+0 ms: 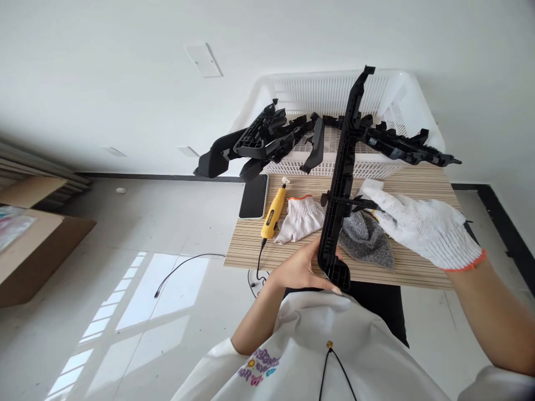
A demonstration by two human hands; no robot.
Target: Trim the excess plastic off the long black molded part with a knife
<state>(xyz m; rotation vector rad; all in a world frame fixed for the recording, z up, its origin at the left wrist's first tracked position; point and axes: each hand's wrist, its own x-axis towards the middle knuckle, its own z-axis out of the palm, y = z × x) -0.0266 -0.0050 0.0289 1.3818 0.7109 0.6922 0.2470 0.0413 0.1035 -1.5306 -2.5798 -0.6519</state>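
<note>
My left hand (298,270), bare, grips the lower end of a long black plastic trim piece (340,184). The piece stands nearly upright in view, its ribbed inner side facing me, its top reaching over the basket. My right hand (422,225), in a white knit glove with an orange cuff, is closed around a slim dark hand tool (365,204). The tool's front end is at the middle of the trim piece; whether it touches cannot be made out. Most of its handle is hidden in the glove. Below lies a grey cloth (368,239).
A white plastic basket (418,106) holding several black plastic parts (259,139) stands at the table's back. On the striped wooden table (238,245) lie a phone (254,196), a yellow corded rotary tool (275,213) and a white glove (303,218). A cardboard box (37,245) sits left.
</note>
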